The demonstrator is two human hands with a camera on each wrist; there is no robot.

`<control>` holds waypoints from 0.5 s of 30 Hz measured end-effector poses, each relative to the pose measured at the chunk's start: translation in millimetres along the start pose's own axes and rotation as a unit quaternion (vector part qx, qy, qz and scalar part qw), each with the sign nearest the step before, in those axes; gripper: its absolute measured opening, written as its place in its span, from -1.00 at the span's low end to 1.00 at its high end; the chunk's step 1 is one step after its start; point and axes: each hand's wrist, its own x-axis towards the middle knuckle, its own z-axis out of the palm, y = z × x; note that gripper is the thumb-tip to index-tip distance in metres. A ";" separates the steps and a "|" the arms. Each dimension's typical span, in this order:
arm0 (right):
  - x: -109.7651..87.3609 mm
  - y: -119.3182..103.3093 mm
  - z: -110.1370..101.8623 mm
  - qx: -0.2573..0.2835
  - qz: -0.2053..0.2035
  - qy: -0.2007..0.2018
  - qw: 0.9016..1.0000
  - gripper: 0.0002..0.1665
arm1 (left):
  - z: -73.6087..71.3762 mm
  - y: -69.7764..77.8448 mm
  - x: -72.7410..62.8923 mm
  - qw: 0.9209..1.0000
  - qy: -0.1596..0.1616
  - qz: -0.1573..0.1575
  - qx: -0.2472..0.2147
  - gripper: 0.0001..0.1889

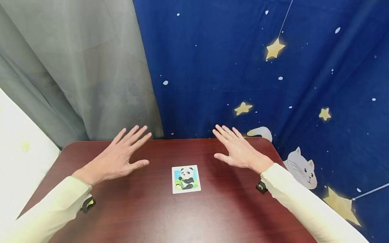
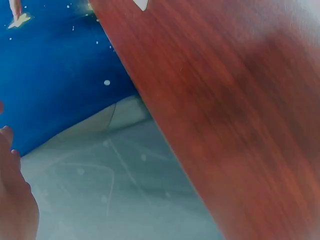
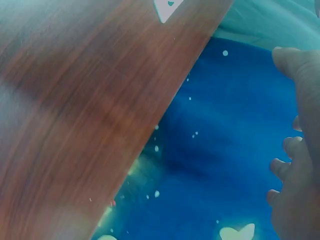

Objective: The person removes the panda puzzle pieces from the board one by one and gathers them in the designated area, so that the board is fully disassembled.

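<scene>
A square panda picture (image 1: 186, 179) with a white border lies flat on the reddish-brown table (image 1: 146, 209), between the two hands. To its left my left hand (image 1: 118, 157) hovers over the table with fingers straight and spread, holding nothing. My right hand (image 1: 238, 150) is held the same way to the right of the picture, thumb pointing inward, also without anything in it. In the left wrist view only a corner of the picture (image 2: 142, 4) shows at the top. The right wrist view likewise catches one picture corner (image 3: 166, 9) and the right hand's fingers (image 3: 281, 169) at the edge.
Behind the table hang a grey curtain (image 1: 100, 67) and a blue curtain (image 1: 212, 60) printed with stars and a cat. A white surface (image 1: 21, 162) stands at the left. Dark wrist devices sit on the left sleeve (image 1: 60, 209) and right sleeve (image 1: 297, 202).
</scene>
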 end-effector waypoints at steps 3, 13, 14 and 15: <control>-0.6 -1.3 7.0 0.016 0.003 -0.003 1.000 0.04 | 8.5 5.3 0.1 1.000 -0.002 -0.003 -0.010 -0.05; 0.5 -11.8 42.6 0.073 0.006 0.005 0.997 0.04 | 44.7 12.8 -0.5 0.999 -0.004 -0.029 -0.043 0.08; 0.4 -13.1 46.1 0.079 0.006 0.007 0.997 0.04 | 48.4 13.6 -0.1 0.998 -0.005 -0.035 -0.049 0.09; 0.2 -14.3 49.2 0.086 0.008 0.007 0.996 0.04 | 52.0 14.4 0.6 0.998 -0.007 -0.041 -0.055 0.10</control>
